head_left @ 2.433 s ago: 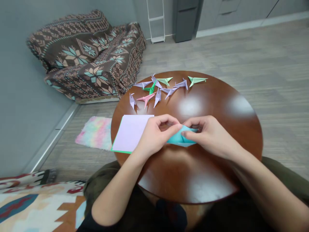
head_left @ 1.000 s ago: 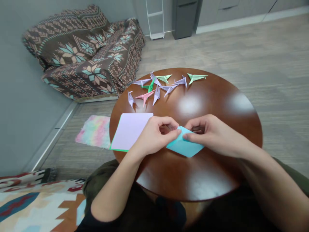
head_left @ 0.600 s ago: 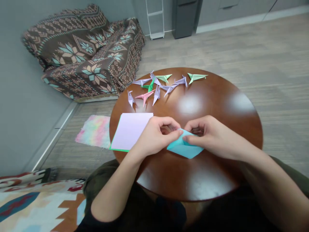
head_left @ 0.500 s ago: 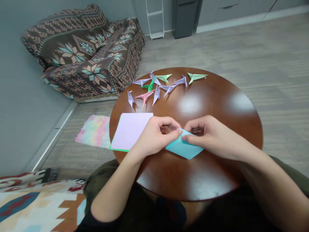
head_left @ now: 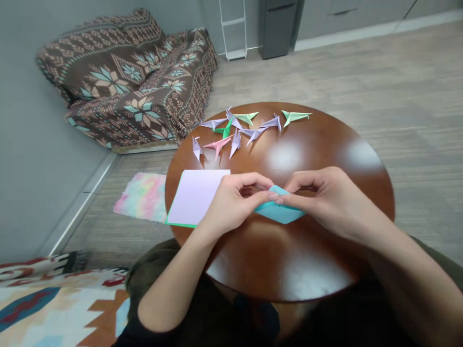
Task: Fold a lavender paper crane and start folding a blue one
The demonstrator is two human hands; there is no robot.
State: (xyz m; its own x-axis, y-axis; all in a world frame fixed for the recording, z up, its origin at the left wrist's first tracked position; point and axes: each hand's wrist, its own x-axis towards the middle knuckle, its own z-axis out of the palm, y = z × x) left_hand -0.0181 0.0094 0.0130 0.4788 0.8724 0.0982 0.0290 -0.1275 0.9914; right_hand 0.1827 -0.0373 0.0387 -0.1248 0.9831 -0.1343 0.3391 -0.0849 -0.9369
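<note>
A folded piece of light-blue origami paper (head_left: pixel 284 215) is held between both hands above the near middle of the round table. My left hand (head_left: pixel 243 200) pinches its left side, thumb on top and fingers curled behind. From the right, my right hand (head_left: pixel 320 195) grips it the same way, and the two thumb tips meet near the upper middle of the paper. The fingers behind it are partly hidden. Left of my left hand lies a stack of square paper (head_left: pixel 197 195), lilac on top with a green edge showing below.
Several folded paper cranes in lilac, green and pink, such as a pink crane (head_left: pixel 218 144), lie along the far left of the brown round table (head_left: pixel 325 144). A patterned covered sofa (head_left: pixel 144 91) stands beyond, and a pastel fluffy mat (head_left: pixel 141 197) lies on the floor.
The light-blue paper's near edge has risen and tilted away from me. My right thumb has slid across the paper to meet the left thumb; the right hand's knuckles lifted slightly.
</note>
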